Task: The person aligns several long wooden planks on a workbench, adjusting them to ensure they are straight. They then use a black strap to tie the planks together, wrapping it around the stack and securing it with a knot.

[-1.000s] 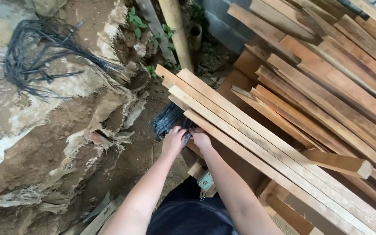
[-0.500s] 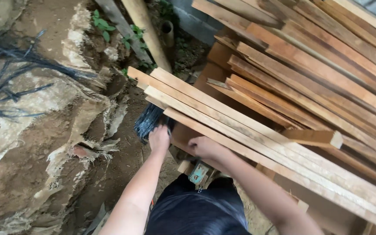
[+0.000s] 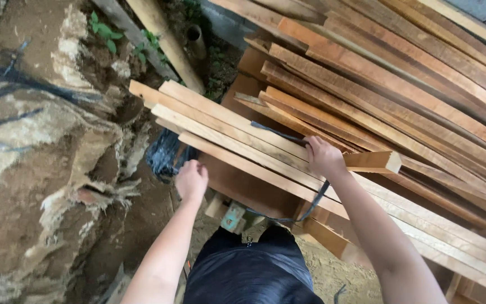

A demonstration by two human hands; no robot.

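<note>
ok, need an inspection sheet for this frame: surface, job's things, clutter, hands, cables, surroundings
Surface: stacked light planks on a timber frame, dirt ground beneath.
Job's things: dark strap lies across the planks and loops down below them; black bundle sits at the stack's left end.
Clutter: loose short wood block on the planks.
Hands: right hand rests on the planks at the strap; left hand closed beside the black bundle, grip cannot be told.
Cables: dark cables over the earth bank.
Surroundings: reddish boards, pole, green weeds.
</note>
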